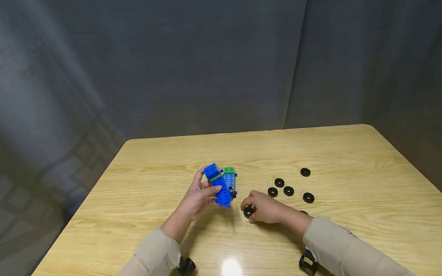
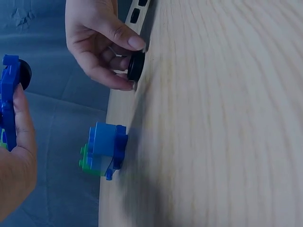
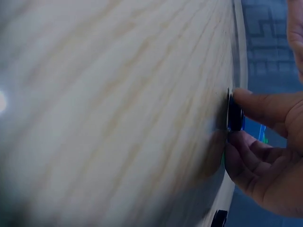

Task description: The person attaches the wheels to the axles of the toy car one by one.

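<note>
My left hand (image 1: 195,199) grips a blue toy-brick vehicle (image 1: 216,183) with a thin green layer, tilted and raised above the table. In the left wrist view a black wheel (image 2: 25,74) shows on its side. A second build, of blue bricks (image 1: 229,180) with a green brick (image 1: 229,169) at its far end, stands on the table just beyond, partly hidden by the held vehicle. To the right, my right hand (image 1: 266,207) pinches a loose black wheel (image 1: 249,212) between thumb and fingers, low at the tabletop; the right wrist view shows this wheel (image 3: 236,113) edge-on.
Several loose black wheels (image 1: 289,191) lie flat on the wooden table (image 1: 342,156), beyond and right of my right hand. One more wheel (image 1: 304,212) is mostly hidden by the right forearm. A grey curtain (image 1: 210,72) hangs behind the far edge.
</note>
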A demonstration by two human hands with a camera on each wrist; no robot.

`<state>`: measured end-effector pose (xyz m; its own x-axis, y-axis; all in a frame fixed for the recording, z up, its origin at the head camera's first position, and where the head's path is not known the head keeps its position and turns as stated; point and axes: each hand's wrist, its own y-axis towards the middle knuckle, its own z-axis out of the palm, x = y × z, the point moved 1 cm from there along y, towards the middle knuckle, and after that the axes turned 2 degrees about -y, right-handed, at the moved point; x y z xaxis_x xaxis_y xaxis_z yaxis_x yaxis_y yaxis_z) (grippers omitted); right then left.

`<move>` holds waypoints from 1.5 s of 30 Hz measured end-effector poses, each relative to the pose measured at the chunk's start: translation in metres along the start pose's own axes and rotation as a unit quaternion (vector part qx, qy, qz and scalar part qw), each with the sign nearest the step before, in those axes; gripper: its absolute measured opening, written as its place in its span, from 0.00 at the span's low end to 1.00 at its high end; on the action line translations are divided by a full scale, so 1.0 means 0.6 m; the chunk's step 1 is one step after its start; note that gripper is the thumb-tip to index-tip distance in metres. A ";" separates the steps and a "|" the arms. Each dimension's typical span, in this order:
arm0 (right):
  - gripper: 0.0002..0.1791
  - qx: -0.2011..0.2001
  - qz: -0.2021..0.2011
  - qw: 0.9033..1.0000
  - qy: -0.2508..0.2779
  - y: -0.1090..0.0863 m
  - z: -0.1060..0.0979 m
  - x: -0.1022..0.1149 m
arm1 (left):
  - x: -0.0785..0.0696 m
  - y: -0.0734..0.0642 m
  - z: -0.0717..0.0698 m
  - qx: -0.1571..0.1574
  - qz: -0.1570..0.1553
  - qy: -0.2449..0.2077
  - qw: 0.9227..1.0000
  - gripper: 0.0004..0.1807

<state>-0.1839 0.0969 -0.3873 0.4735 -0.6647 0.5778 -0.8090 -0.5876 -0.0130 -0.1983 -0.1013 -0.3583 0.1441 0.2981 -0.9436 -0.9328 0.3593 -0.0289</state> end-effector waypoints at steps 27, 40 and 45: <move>0.15 -0.068 0.023 0.997 0.038 -0.017 -0.014 0.005 | 0.007 0.001 0.010 -0.002 -0.019 0.005 1.000 0.33; 0.16 -0.141 0.015 0.988 0.067 -0.031 -0.038 0.009 | 0.012 0.005 0.023 0.017 -0.017 0.015 1.000 0.33; 0.16 -0.168 0.020 0.982 0.081 -0.033 -0.043 0.010 | 0.014 0.004 0.026 0.019 -0.025 0.023 0.999 0.33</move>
<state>-0.1739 0.1165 -0.3626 0.3998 -0.5859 0.7049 -0.9078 -0.3595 0.2161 -0.1940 -0.0843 -0.3612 0.1749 0.2384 -0.9553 -0.9115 0.4061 -0.0655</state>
